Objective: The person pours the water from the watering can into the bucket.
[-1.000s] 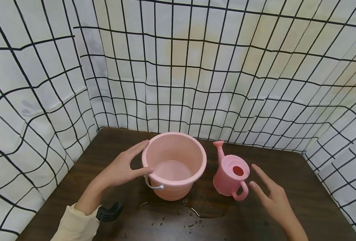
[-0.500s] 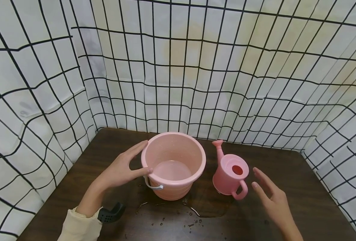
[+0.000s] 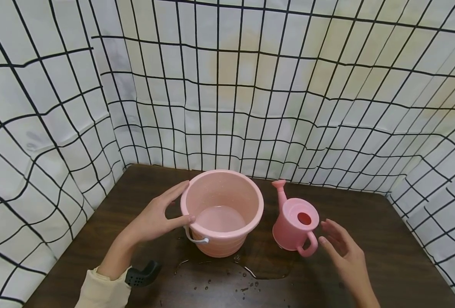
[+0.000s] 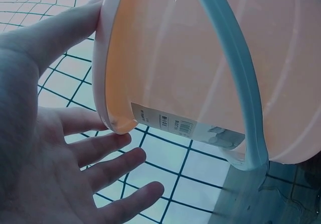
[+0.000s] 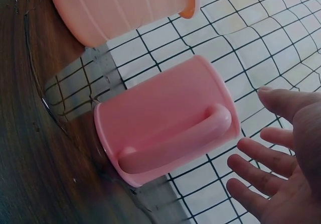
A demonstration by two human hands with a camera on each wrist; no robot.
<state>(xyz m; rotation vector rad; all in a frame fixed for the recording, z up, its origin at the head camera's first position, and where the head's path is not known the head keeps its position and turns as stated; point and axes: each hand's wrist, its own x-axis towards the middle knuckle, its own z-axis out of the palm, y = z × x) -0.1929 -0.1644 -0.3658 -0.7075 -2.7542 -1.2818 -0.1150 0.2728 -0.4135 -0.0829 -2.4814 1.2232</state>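
A pink bucket (image 3: 221, 246) stands upright on the table, its pale blue handle (image 4: 246, 78) hanging down the outside. My left hand (image 3: 154, 218) spreads at its left rim; thumb and index fingertip touch the rim while the other fingers extend loosely outside. To the bucket's right is a pink watering can (image 3: 289, 233), upright, spout toward the back and loop handle (image 5: 180, 141) facing front right. Beside that handle, my right hand (image 3: 344, 254) hovers with fingers loosely bent and holds nothing. A gap separates it from the can in the right wrist view (image 5: 165, 103).
Spilled water (image 3: 266, 274) and scattered drops wet the dark wooden table (image 3: 362, 209) in front of the bucket and can. White walls with a black grid (image 3: 235, 107) enclose the table at the back and sides. A black band (image 3: 143, 273) shows at my left wrist.
My right hand has shifted slightly beside the watering can, and its fingers are more bent than before. The left hand stays at the bucket's rim; bucket and can have not moved.
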